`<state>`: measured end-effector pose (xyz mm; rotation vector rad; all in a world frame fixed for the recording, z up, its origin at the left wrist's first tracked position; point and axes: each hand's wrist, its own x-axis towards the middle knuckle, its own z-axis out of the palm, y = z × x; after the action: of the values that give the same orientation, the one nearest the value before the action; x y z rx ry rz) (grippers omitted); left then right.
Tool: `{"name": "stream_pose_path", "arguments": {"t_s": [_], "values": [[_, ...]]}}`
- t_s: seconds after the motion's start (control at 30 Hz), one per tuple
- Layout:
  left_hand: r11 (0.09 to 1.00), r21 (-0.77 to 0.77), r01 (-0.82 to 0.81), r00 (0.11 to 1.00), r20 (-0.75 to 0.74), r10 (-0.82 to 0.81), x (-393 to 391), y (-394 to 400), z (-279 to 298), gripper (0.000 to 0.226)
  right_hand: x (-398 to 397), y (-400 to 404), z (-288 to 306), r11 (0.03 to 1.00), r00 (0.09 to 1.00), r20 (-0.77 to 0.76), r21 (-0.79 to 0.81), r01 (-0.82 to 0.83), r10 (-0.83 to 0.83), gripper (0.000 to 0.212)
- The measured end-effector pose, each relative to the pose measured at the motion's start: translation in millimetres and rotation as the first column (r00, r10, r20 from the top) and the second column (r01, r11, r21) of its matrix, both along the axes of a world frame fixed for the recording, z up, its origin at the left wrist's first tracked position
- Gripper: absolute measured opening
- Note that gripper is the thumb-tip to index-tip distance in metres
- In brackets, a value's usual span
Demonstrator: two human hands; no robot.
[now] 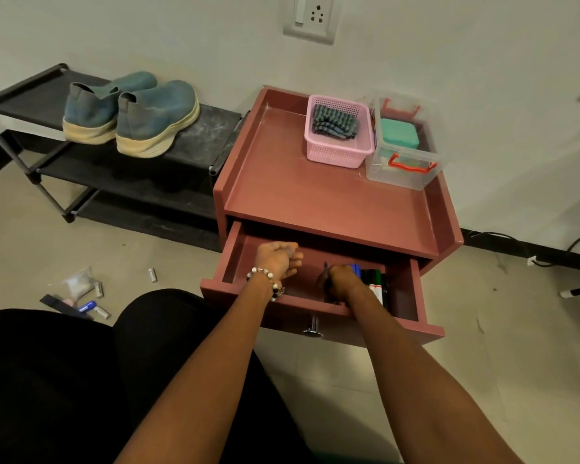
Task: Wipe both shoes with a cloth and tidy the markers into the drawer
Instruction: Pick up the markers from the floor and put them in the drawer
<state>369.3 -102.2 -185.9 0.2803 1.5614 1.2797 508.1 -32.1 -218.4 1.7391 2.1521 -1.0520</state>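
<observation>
Two shoes [131, 112], one basket [339, 132], one clear box [402, 152].
</observation>
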Motion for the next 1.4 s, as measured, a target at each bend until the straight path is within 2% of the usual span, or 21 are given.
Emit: {"name": "stream_pose_path", "arguments": {"t_s": [0.13, 0.17, 0.2, 0.3, 0.43, 0.5, 0.53, 0.6, 0.67, 0.8, 0.93, 1.1, 1.17, 1.23, 1.3, 1.4], "values": [[1.0, 0.002, 0.015, 1.0, -0.018, -0.015, 0, -1, 0, 0.016, -8, -3, 5, 0.999, 1.0, -0.019, 0.048, 0.023, -0.022, 0.036], [1.0, -0.001, 0.017, 1.0, -0.016, -0.017, 0, 0, 0, 0.016, -8, -4, 5, 0.984, 0.994, 0.053, 0.144, -0.105, 0.098, 0.037], [1.0, -0.007, 0.017, 1.0, -0.011, -0.017, -1, 0, -1, 0.016, -5, -1, 0, 0.974, 0.981, 0.156, 0.176, -0.14, 0.113, 0.038], [1.0, -0.022, -0.009, 1.0, 0.021, 0.009, -1, -1, 0, 0.016, 7, 3, -2, 0.983, 0.986, 0.157, 0.165, -0.083, 0.057, 0.033], [1.0, -0.015, -0.015, 0.998, 0.058, 0.016, -14, -10, 14, 0.016, 3, -4, 6, 0.971, 0.988, -0.154, 0.236, 0.03, 0.007, 0.016], [1.0, 0.023, -0.016, 0.994, 0.109, 0.014, -34, -18, 32, 0.015, -9, -17, 20, 0.966, 0.945, -0.327, 0.242, 0.089, -0.005, 0.005], [0.998, 0.052, -0.035, 0.99, 0.138, 0.028, -48, -23, 42, 0.014, -19, -25, 33, 0.97, 0.913, -0.407, 0.22, 0.103, -0.004, 0.008], [0.988, 0.111, -0.108, 0.984, 0.155, 0.09, -83, -33, 63, 0.016, -46, -41, 59, 0.983, 0.828, -0.56, 0.168, 0.071, 0.036, 0.006], [0.97, 0.141, -0.198, 0.977, 0.111, 0.184, -125, -46, 81, 0.016, -80, -53, 85, 0.994, 0.728, -0.681, 0.107, -0.004, 0.076, 0.007], [0.926, 0.111, -0.361, 0.931, -0.009, 0.365, -216, -74, 100, 0.016, -164, -70, 107, 0.97, 0.634, -0.747, 0.062, -0.234, 0.201, 0.009], [0.892, 0.025, -0.451, 0.881, -0.146, 0.449, -297, -92, 91, 0.014, -258, -74, 89, 0.942, 0.66, -0.701, 0.052, -0.331, 0.271, 0.009], [0.9, -0.204, -0.386, 0.875, -0.39, 0.287, -376, -100, 40, 0.015, -362, -65, 15, 0.904, 0.753, -0.547, 0.013, -0.428, 0.365, 0.012], [0.905, -0.269, -0.329, 0.902, -0.375, 0.216, -396, -103, 7, 0.015, -395, -59, -26, 0.866, 0.778, -0.424, 0.032, -0.498, 0.464, 0.013], [0.895, -0.324, -0.306, 0.916, -0.357, 0.184, -409, -110, -36, 0.017, -418, -54, -68, 0.774, 0.747, -0.225, 0.059, -0.63, 0.625, 0.015], [0.868, -0.374, -0.327, 0.926, -0.309, 0.216, -415, -122, -83, 0.017, -434, -50, -110, 0.695, 0.695, -0.029, 0.045, -0.717, 0.719, 0.025], [0.81, -0.456, -0.368, 0.93, -0.185, 0.319, -413, -144, -149, 0.016, -451, -51, -163, 0.649, 0.646, 0.098, 0.0, -0.761, 0.757, 0.029]]}}
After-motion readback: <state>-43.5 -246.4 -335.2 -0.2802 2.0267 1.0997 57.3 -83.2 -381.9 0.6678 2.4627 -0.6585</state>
